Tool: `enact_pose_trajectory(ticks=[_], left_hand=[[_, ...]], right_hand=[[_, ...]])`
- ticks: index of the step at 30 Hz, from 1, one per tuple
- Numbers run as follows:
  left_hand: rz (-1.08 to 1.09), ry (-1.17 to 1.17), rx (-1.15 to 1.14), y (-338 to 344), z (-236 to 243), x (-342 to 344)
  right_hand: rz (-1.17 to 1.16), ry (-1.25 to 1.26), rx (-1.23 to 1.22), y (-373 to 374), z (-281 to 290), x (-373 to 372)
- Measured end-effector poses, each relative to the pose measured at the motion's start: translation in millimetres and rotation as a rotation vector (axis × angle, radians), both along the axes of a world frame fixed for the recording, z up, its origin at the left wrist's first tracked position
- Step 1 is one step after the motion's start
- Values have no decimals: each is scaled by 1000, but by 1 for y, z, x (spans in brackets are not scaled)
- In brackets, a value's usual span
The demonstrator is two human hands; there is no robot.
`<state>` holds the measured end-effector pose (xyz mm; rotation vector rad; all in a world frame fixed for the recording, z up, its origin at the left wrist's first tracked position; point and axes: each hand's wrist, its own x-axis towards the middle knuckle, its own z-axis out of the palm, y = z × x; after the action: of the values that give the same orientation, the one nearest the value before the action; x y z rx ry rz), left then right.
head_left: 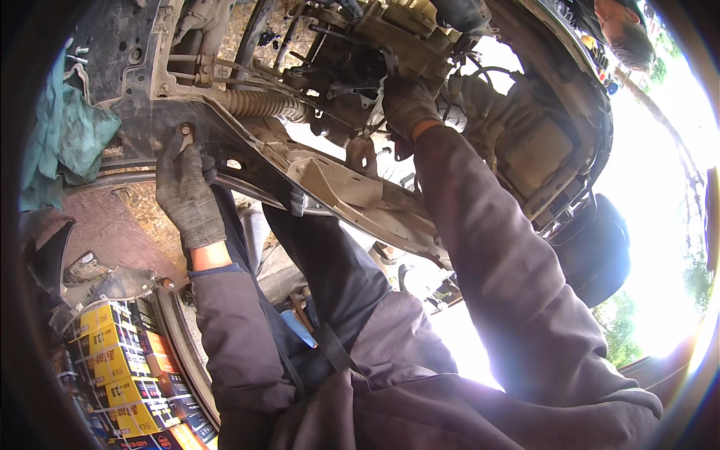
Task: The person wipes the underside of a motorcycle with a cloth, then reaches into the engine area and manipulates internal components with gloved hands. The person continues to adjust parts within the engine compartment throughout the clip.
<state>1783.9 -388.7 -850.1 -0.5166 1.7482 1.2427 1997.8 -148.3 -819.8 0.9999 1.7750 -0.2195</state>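
My left hand (pixel 184 191), in a grey knit glove, is closed on what looks like a wrench (pixel 184 139). Its end sits at a bolt head (pixel 186 129) on the dark metal frame (pixel 217 139) of a vehicle. Further right, my right hand (pixel 409 105), in a dirty dark glove, reaches in among the greasy mechanical parts (pixel 360 71). Its fingers curl there beside a pale metal piece (pixel 390 61); what they hold is hidden. A ribbed hose (pixel 262 103) runs between the two hands.
A teal cloth (pixel 79 139) hangs at the left edge. Yellow and dark boxes (pixel 124 367) are stacked at lower left. A curved body panel (pixel 360 191) crosses below my right hand. Another person (pixel 622 30) is at the upper right, near a dark rounded part (pixel 596 247).
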Motion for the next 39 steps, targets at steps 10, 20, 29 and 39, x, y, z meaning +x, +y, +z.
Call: enact_pose_trajectory(ticks=[10, 20, 29, 39], left_hand=[[-13, -26, -28, 5, 0, -5], [-26, -30, -44, 6, 1, -7], [-23, -5, -39, 9, 1, -8], [-45, 8, -53, 7, 2, -5]], right_hand=[[-172, -88, 24, -1, -2, -13], [-228, -134, -14, 2, -8, -17], [-226, -88, -3, 1, 1, -23], [-78, -123, -150, 11, -7, -30]])
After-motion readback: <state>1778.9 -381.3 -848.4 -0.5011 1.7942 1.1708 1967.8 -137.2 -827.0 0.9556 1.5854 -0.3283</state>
